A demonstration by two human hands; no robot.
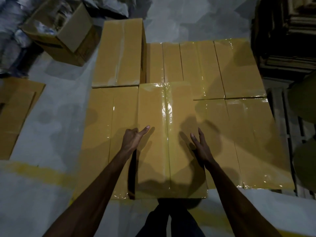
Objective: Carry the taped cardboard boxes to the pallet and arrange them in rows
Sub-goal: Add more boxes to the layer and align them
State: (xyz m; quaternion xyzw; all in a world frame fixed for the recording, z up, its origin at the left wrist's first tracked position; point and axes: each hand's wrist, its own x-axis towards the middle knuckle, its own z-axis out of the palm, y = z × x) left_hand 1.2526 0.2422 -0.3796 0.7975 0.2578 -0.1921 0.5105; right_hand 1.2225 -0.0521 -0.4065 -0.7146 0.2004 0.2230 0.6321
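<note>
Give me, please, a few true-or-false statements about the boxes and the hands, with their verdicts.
1. The left hand and right hand are at opposite sides of the middle box. True.
2. The middle box has no tape. False: glossy tape runs along its top seam.
3. Every box in view is closed. False: the open box at far left has its flaps up.
4. Flat cardboard lies on the floor at left. True.
5. The right hand is balled into a fist. False: its fingers are straight.
</note>
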